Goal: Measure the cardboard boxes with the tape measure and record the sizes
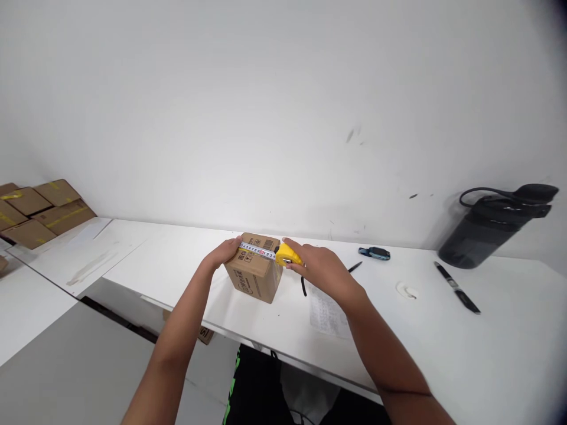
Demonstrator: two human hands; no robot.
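Observation:
A brown cardboard box (252,282) with printed markings stands on the white table. Across its top lies the blade (257,251) of a yellow tape measure (289,254), pulled out from left to right. My right hand (321,262) is closed around the tape measure's case at the box's right edge. At the box's left top edge, my left hand (225,251) presses the blade's end against the cardboard with its fingers. A black strap hangs from below the right hand.
A written sheet of paper (328,310) lies partly under my right arm. Farther right are a dark watch-like item (374,254), a white tape roll (406,290), a black pen-shaped object (456,287) and a dark bottle (478,227). Cardboard boxes (66,215) are stacked far left.

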